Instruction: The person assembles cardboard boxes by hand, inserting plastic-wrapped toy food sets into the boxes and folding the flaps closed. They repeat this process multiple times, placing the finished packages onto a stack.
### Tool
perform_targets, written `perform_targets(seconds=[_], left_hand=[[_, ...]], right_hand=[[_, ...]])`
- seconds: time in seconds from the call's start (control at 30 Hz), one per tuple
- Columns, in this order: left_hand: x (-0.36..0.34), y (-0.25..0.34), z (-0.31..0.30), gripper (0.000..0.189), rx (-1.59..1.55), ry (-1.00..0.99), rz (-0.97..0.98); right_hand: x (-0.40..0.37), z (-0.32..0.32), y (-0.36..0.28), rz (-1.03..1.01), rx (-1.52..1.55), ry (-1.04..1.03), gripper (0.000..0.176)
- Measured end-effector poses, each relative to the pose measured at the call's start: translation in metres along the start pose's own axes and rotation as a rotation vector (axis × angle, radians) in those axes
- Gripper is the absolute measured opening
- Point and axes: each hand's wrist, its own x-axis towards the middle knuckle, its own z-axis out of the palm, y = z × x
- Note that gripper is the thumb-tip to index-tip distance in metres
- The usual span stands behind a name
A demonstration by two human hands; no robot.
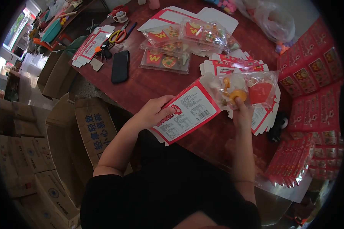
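Observation:
My left hand (pixel 155 111) grips a red and white printed carton (pixel 193 110) by its near left end, thumb on the printed face. The carton lies tilted across the front of the table, its flap end pointing up and right. In my right hand (pixel 242 113) is a clear plastic pack (pixel 262 89) with yellow, white and red toy pieces inside, thumb pressed on its front. The pack's left end overlaps the carton's flap end in this view. Beneath and behind the pack, more flat printed cartons (pixel 260 119) lie in a pile.
Several clear packs of toy pieces (pixel 166 60) are stacked on the red table (pixel 149 89). A black phone (pixel 120 66), scissors (pixel 118 36) and folded cartons (pixel 91 45) lie at the left. Finished-looking red packages (pixel 294 158) stand at the right. Cardboard boxes (pixel 67 133) stand at left.

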Motion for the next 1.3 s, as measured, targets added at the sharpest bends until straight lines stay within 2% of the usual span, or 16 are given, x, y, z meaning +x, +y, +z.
perform_targets(seconds=[0.13, 0.23, 0.3, 0.37, 0.4, 0.47, 0.53, 0.6, 0.7, 0.77, 0.83, 0.87, 0.97, 1.17, 1.23, 1.3], left_hand=[[0.002, -0.007, 0.005, 0.041, 0.002, -0.070, 0.028], [0.003, -0.003, 0.006, 0.045, -0.001, -0.102, 0.018], [0.002, 0.002, 0.003, 0.045, -0.002, -0.117, 0.013], [0.003, 0.003, 0.001, 0.048, 0.015, -0.142, 0.013], [0.004, 0.001, 0.000, 0.045, 0.069, -0.109, 0.083], [0.005, 0.002, -0.003, 0.048, 0.032, -0.107, 0.004], [0.006, 0.008, -0.007, 0.047, 0.054, -0.134, 0.026], [0.008, 0.007, -0.007, 0.048, 0.098, -0.149, 0.007], [0.015, -0.003, -0.026, 0.049, 0.163, -0.084, -0.013], [0.026, -0.012, -0.049, 0.052, 0.299, -0.069, -0.060], [0.033, -0.030, -0.056, 0.054, 0.544, 0.207, -0.024], [0.041, -0.043, -0.056, 0.053, 0.689, 0.330, 0.112], [0.053, -0.034, -0.030, 0.048, 0.547, 0.416, 0.353], [0.071, -0.025, 0.040, 0.030, 0.256, 0.124, 0.357], [0.076, -0.026, 0.056, 0.028, 0.195, 0.078, 0.382], [0.081, -0.027, 0.064, 0.026, 0.165, 0.121, 0.462]], right_hand=[[-0.010, 0.006, -0.013, 0.024, -0.302, -0.216, 0.046], [-0.008, 0.014, -0.043, -0.173, -0.493, 0.187, 0.038], [0.002, 0.018, -0.074, -0.343, 0.038, 0.064, 0.032], [0.019, -0.017, -0.063, -0.205, -0.059, 0.109, 0.032], [0.016, -0.017, -0.058, -0.164, -0.110, 0.082, 0.028], [0.003, -0.008, -0.042, -0.199, -0.651, -0.027, 0.028], [-0.020, 0.014, -0.033, -0.308, -0.936, -0.305, 0.036], [-0.035, 0.026, -0.023, -0.405, -1.083, -0.416, 0.043], [-0.025, 0.005, -0.024, -0.353, -1.005, -0.266, 0.047], [-0.010, -0.028, -0.026, -0.338, -1.345, -0.140, 0.067], [-0.006, -0.046, -0.029, -0.289, -1.772, 0.006, 0.083], [-0.008, -0.044, -0.034, -0.161, -1.783, 0.003, 0.104], [-0.001, -0.100, 0.000, -0.246, -1.660, -0.108, 0.106], [-0.038, -0.060, -0.015, -0.117, -1.848, -0.236, 0.105], [-0.036, -0.092, 0.004, -0.254, -1.777, -0.264, 0.097], [-0.034, -0.139, 0.019, -0.360, -1.720, -0.332, 0.092]])
